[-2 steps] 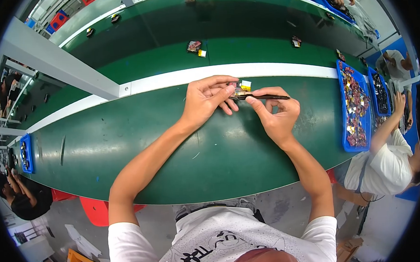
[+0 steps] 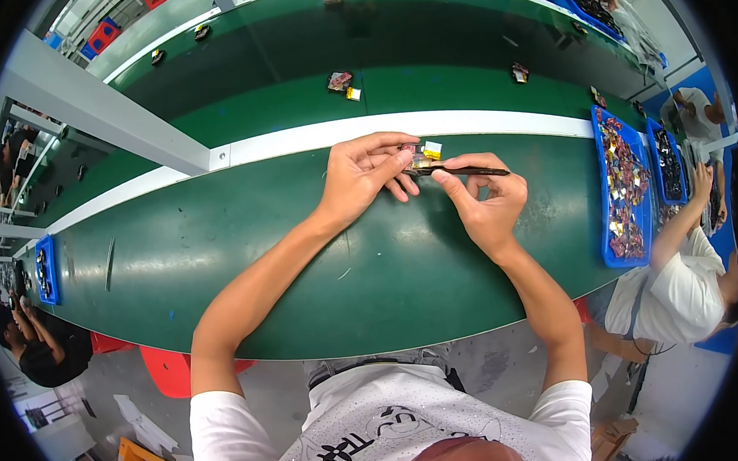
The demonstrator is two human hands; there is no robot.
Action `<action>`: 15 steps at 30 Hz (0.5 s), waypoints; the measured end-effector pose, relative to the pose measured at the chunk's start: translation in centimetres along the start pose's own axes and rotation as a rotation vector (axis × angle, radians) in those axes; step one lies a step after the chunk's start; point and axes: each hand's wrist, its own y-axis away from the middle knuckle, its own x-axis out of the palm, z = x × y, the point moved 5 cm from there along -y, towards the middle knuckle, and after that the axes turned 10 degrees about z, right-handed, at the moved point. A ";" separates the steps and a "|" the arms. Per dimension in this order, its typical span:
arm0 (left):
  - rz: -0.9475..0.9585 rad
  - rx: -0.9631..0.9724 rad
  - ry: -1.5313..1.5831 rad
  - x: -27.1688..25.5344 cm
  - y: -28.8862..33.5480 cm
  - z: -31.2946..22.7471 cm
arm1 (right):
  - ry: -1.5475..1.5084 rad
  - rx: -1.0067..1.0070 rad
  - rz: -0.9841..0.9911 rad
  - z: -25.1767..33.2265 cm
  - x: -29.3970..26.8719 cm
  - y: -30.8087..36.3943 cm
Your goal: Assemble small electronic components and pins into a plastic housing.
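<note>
Over the far side of the green table, my left hand pinches a small electronic assembly between thumb and fingers. The assembly has reddish and clear parts, and a small silver-and-yellow battery sticks out at its far right. My right hand grips dark, slender tweezers between thumb and fingers. Their tip points left and meets the near side of the assembly. My left fingers partly cover the assembly, so the exact contact at the tip is too small to make out.
At the right stands a blue tray of reddish parts, beside a blue tray of black parts. Another blue tray is far left. Beyond the white rail, a green belt carries several assemblies. A co-worker sits at the right.
The assemblies on the belt have shifted very slightly to the left. My hands, the tweezers and the held assembly look unchanged.
</note>
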 end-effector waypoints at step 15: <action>-0.012 0.003 0.017 0.2 -0.1 0.1 | 0.034 -0.035 0.016 0.3 -0.2 0.1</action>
